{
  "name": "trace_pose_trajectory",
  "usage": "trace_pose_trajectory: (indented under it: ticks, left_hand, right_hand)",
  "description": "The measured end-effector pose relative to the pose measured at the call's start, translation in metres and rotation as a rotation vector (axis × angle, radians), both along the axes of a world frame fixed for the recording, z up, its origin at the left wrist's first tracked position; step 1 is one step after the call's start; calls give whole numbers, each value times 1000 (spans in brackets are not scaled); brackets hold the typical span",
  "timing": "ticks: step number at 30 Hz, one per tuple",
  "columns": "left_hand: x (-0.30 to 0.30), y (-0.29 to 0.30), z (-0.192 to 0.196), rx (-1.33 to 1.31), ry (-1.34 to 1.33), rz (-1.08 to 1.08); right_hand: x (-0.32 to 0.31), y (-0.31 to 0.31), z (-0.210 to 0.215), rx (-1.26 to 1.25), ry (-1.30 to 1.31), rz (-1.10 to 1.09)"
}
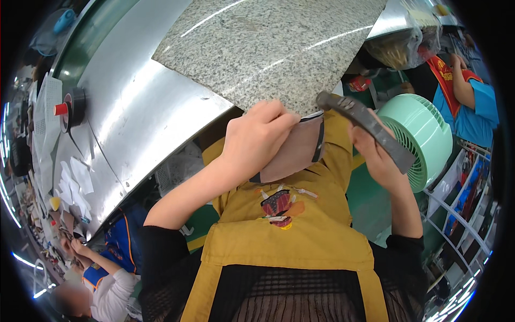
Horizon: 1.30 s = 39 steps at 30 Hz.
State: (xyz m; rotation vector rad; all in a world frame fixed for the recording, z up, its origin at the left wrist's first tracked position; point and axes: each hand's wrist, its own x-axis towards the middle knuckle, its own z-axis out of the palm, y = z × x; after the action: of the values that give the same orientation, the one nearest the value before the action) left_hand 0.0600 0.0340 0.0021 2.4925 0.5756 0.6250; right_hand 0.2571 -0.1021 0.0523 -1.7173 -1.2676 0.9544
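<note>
Where the granite slab [268,48] juts over the steel bench [134,118], its edge hides the top of a tan leather piece with a dark border [292,153], pinched in the closed fingers of the left hand [255,139]. The right hand [378,158] is wrapped around a dark grey hammer-like tool [370,129], whose head meets the slab's edge. A mint green fan [424,139] sits behind it, part hidden. On the bench's far left, a black tape roll [75,107] and white paper scraps [75,182]; a clear bag [402,43] above holds something straw-coloured, hard to make out
</note>
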Motion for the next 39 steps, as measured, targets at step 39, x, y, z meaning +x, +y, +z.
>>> trace_pose_trajectory:
  ticks: [39]
  left_hand:
    - [-5,19,-19,382,-92,-297]
  right_hand:
    - [-7,18,32,-36,-196,208]
